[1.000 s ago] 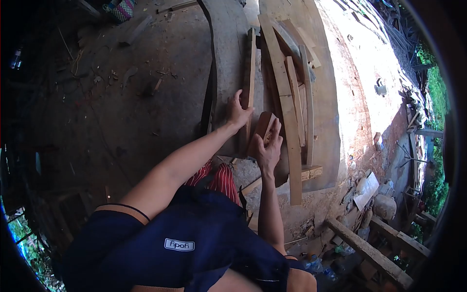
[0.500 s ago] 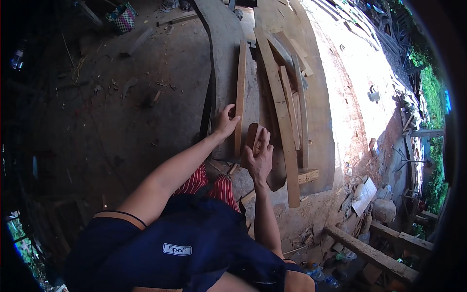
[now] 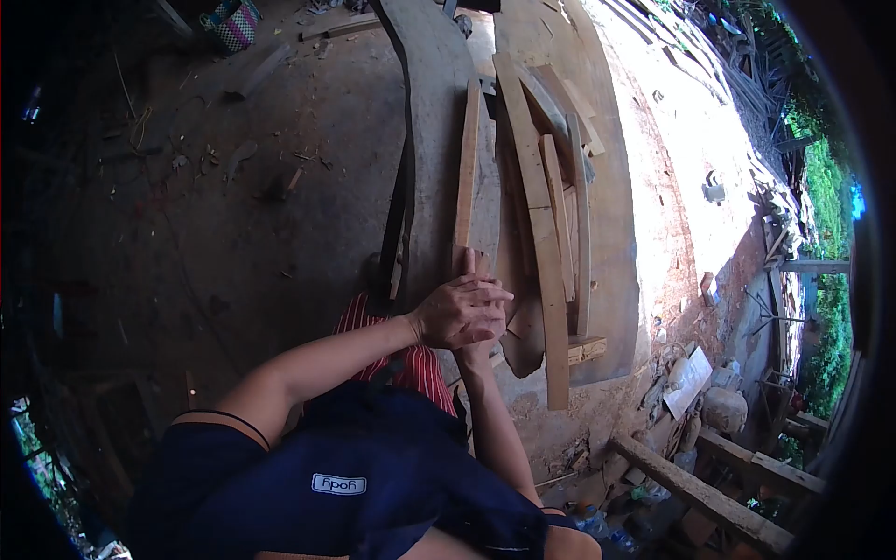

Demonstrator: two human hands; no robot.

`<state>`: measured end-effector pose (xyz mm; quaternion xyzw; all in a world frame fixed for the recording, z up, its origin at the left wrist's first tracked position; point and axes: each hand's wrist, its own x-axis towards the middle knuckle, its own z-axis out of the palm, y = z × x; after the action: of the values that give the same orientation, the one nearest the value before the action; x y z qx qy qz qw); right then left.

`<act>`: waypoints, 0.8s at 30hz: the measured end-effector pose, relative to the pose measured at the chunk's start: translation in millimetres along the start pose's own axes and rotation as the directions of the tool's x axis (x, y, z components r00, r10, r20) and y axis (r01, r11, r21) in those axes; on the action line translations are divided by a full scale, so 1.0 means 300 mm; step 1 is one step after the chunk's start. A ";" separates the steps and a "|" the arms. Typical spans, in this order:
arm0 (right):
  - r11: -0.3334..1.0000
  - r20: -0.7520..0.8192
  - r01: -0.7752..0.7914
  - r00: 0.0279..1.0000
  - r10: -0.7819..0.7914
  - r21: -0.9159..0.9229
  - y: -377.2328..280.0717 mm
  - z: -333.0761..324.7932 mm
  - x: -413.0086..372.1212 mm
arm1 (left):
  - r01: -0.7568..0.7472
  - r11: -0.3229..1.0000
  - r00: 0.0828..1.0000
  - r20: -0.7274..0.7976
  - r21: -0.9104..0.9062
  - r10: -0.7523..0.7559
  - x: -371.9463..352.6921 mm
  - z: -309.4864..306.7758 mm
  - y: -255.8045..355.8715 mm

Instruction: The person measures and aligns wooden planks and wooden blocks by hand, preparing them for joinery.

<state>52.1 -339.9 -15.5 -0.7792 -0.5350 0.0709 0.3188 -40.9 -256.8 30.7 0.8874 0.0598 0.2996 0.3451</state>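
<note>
A narrow strip of wood (image 3: 469, 168) lies lengthwise on the grey bench plank (image 3: 434, 121). At its near end a brown wooden block (image 3: 479, 261) shows just beyond the fingers, mostly covered. My right hand (image 3: 494, 329) grips this block from behind, partly hidden under the other hand. Over it rests my left hand (image 3: 457, 313), its fingers wrapped across the block and the right hand.
Right of the bench, several long boards (image 3: 546, 233) lie on a wide wooden sheet (image 3: 611, 215). A small wood offcut (image 3: 587, 350) sits near their close end. Beams (image 3: 705, 495) and debris are at the lower right. A woven basket (image 3: 231, 25) stands at the upper left.
My left hand has left the side of the wood strip and come down onto the block and my right hand. The block now meets the strip's near end.
</note>
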 end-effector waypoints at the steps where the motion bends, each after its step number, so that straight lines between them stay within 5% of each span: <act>1: 1.000 -0.001 -0.006 1.000 0.006 -0.019 -0.023 0.016 -0.008 | 0.003 1.000 1.000 -0.006 -0.015 -0.003 -0.001 0.003 0.005; 6: 0.998 0.022 0.012 1.000 -0.011 -0.056 -0.005 0.039 0.039 | 0.061 0.998 0.997 -0.041 -0.018 -0.061 0.022 -0.043 -0.067; 15: 0.993 0.049 -0.013 0.999 0.019 -0.119 0.136 0.241 0.657 | 0.049 0.999 0.997 -0.064 -0.003 -0.049 0.376 -0.236 -0.514; 19: 0.991 0.019 -0.027 0.999 0.030 -0.130 0.137 0.224 0.656 | 0.090 0.994 0.994 -0.066 0.067 -0.086 0.363 -0.202 -0.478; 24: 0.989 -0.040 0.053 0.997 -0.059 -0.137 -0.015 0.083 0.253 | 0.114 0.992 0.993 -0.027 0.053 -0.112 0.094 -0.116 -0.169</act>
<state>68.9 -261.8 -15.1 -0.7852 -0.5530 0.0081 0.2786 -32.8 -189.7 32.0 0.8880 0.1222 0.2885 0.3365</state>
